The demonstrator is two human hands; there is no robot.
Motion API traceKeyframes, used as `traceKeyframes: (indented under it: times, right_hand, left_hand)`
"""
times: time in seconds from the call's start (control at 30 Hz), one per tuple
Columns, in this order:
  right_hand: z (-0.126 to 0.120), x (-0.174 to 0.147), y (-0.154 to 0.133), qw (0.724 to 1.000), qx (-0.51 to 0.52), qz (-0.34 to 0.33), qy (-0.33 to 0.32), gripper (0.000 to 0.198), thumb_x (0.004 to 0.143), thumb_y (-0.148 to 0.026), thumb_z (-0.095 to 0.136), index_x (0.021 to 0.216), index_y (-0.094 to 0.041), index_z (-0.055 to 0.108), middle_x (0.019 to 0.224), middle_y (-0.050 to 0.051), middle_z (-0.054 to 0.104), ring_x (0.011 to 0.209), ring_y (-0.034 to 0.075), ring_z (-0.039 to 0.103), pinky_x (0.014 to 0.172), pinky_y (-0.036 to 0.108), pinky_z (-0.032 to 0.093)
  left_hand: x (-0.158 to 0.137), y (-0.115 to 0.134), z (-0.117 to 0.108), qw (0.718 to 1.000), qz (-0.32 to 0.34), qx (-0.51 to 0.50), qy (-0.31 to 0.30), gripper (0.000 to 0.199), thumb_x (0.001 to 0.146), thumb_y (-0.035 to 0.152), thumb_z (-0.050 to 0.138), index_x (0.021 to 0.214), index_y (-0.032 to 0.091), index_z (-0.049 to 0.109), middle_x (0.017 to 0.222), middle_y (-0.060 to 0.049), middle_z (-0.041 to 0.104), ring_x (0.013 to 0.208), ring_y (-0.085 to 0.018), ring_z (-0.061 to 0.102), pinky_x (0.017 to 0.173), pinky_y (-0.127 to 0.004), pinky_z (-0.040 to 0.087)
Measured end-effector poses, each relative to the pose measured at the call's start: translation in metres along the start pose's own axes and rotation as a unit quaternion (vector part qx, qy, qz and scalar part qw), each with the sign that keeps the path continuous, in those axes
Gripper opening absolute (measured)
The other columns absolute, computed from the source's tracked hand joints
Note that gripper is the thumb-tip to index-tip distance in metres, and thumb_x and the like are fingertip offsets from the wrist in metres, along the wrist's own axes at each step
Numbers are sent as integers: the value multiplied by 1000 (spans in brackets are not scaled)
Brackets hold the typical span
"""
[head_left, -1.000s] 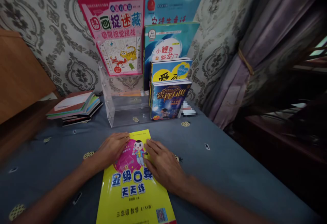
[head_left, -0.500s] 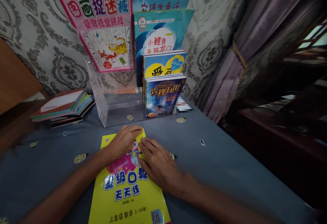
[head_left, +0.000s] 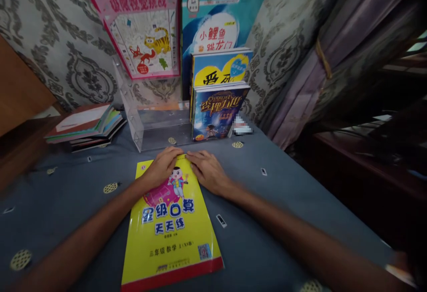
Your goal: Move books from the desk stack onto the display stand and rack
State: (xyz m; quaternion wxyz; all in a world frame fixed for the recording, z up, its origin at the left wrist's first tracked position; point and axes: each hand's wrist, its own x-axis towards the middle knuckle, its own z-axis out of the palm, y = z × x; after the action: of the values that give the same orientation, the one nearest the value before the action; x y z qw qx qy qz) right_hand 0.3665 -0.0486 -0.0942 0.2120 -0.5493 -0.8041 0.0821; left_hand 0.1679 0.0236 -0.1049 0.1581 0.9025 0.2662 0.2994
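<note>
A yellow workbook (head_left: 170, 247) with a red bottom strip and a cartoon child on its cover lies flat on the blue-grey tablecloth. My left hand (head_left: 163, 166) rests across its upper part, with fingers bent over the top edge. At the top right corner, my right hand (head_left: 209, 172) closes on the edge from the right, fingers pointing left. The fingertips of both hands nearly meet there, and some of them are hidden. Behind the workbook stands a clear acrylic book rack (head_left: 137, 127), apart from my hands.
The rack holds a pink puzzle book (head_left: 140, 43), a teal storybook (head_left: 247, 12), a blue-yellow book (head_left: 203, 63) and a dark blue book (head_left: 216, 114). A stack of books (head_left: 83, 127) lies left. A tied curtain (head_left: 310, 70) hangs right, beyond the table's edge.
My right hand has slid up and off the cover's middle toward the top right corner. My left hand has shifted slightly at the top edge. The view has tipped downward.
</note>
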Motion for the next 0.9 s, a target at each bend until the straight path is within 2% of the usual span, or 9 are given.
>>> traceKeyframes:
  times: [0.1, 0.2, 0.4, 0.53, 0.77, 0.9]
  right_hand:
    - [5, 3, 11, 999, 45, -10, 2, 49, 94, -11, 41, 140, -21, 56, 138, 9, 64, 121, 26, 56, 100, 47, 45]
    - [7, 3, 17, 998, 63, -6, 0, 56, 94, -9, 37, 148, -20, 47, 138, 8, 63, 123, 25, 55, 103, 44, 44]
    - [7, 1, 14, 1000, 31, -4, -4, 47, 103, -27, 37, 147, -14, 45, 140, 13, 61, 128, 28, 52, 107, 46, 40]
    - [5, -1, 9, 1000, 12, 3, -8, 47, 103, -33, 39, 144, -12, 49, 139, 15, 61, 131, 30, 50, 108, 47, 38]
    - [3, -6, 2, 1000, -16, -7, -13, 50, 102, -38, 41, 143, -11, 48, 143, 17, 57, 131, 31, 48, 106, 48, 37]
    - [2, -7, 0, 1000, -26, -6, -15, 50, 101, -38, 43, 143, -11, 47, 144, 17, 57, 130, 32, 48, 106, 48, 37]
  left_hand:
    - [-1, 5, -1, 998, 49, 48, 4, 22, 101, 17, 43, 108, 16, 63, 108, -11, 68, 106, -24, 61, 97, -45, 52]
    - [0, 11, -2, 991, 100, 87, -23, 23, 101, 19, 43, 108, 12, 64, 110, -14, 67, 108, -25, 59, 98, -46, 51]
    - [-6, 28, -4, 982, 137, 94, -86, 29, 102, 21, 42, 117, 14, 66, 117, -14, 65, 112, -26, 58, 98, -49, 50]
    - [-22, 55, -9, 977, 152, 79, -123, 31, 102, 20, 42, 123, 16, 65, 119, -14, 65, 113, -27, 58, 97, -49, 49]
    - [-69, 123, -17, 963, 183, 18, -196, 33, 100, 14, 44, 129, 15, 59, 126, -14, 63, 115, -26, 56, 99, -46, 49]
    - [-87, 142, -19, 958, 191, -7, -213, 36, 97, 12, 45, 131, 15, 57, 129, -14, 62, 118, -27, 55, 101, -47, 48]
